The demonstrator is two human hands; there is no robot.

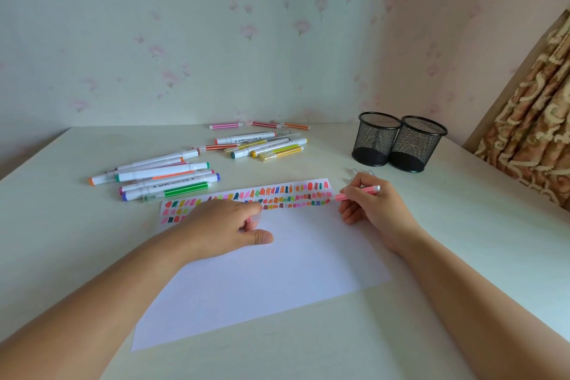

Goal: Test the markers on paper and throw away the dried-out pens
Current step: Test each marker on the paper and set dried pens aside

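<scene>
A white sheet of paper (pixel 277 265) lies in front of me, with rows of colour swatches along its far edge. My right hand (pixel 373 207) grips a pink marker (pixel 368 190) whose tip points left at the paper's far right corner. My left hand (pixel 228 227) rests on the paper below the swatches and pinches a small clear cap (pixel 255 218). Several markers (pixel 163 177) lie in a pile to the left. Another group of markers (pixel 265 143) lies farther back.
Two black mesh pen cups (pixel 399 140) stand side by side at the back right, apparently with nothing in them. Paper clips (pixel 354 172) lie just in front of them. A patterned curtain (pixel 530 133) hangs at the right edge. The white table (pixel 462 256) meets wallpapered walls.
</scene>
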